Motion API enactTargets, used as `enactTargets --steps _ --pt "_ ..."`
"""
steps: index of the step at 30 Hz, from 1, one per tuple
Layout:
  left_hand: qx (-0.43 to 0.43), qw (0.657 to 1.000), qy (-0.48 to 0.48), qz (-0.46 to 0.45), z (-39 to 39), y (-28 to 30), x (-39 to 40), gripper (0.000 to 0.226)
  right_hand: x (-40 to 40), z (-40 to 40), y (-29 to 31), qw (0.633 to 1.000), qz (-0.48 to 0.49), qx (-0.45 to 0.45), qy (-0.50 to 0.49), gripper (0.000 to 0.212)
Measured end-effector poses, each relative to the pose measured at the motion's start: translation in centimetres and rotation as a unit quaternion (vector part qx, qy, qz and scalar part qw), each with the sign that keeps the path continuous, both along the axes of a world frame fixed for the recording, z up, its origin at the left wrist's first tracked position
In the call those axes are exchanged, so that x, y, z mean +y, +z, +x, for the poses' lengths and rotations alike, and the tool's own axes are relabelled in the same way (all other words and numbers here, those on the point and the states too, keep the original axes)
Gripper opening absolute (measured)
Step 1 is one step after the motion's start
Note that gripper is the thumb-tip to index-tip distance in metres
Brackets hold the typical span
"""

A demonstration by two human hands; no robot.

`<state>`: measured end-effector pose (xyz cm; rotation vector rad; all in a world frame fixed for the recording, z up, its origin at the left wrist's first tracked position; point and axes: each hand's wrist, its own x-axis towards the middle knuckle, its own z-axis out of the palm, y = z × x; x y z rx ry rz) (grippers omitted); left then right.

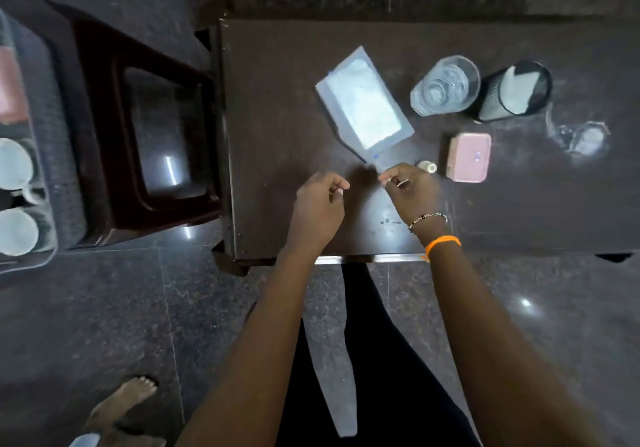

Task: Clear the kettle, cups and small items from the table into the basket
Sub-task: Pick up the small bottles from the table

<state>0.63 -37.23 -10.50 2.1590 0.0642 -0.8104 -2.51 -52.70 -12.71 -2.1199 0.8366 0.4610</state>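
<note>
A clear plastic packet (363,107) with white contents hangs slightly above the dark table (277,83), casting a shadow under its near edge. My right hand (412,188) pinches its near corner between thumb and fingertip. My left hand (320,204) hovers just left of it over the table's front, fingers curled with nothing visible in them. To the right stand a glass tumbler (445,86), a black mesh holder (516,92) with paper inside, a pink box (471,157) and a small white bottle (427,167). The basket (45,204) at far left holds white cups (15,166).
A dark brown plastic stool (138,128) stands between the basket and the table's left edge. A whitish smear (585,138) marks the table at right. The floor is polished dark stone; my bare foot (124,401) shows at lower left.
</note>
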Motion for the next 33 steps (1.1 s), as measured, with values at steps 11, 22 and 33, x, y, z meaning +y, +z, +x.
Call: enactTargets --steps 11,22,33 --pt "0.013 0.981 -0.192 0.029 -0.1 -3.1 -12.1 0.034 -8.4 -4.3 -2.9 0.983 -0.09 0.012 -0.158 0.018" --pt "0.012 0.954 -0.292 0.067 -0.4 -5.7 -17.1 0.033 -8.9 -4.3 -5.7 0.992 -0.036 0.041 -0.111 0.014" --pt "-0.083 0.924 -0.314 0.203 0.3 -7.4 -17.0 0.034 -8.4 -4.4 -6.0 0.993 -0.103 0.055 0.017 0.025"
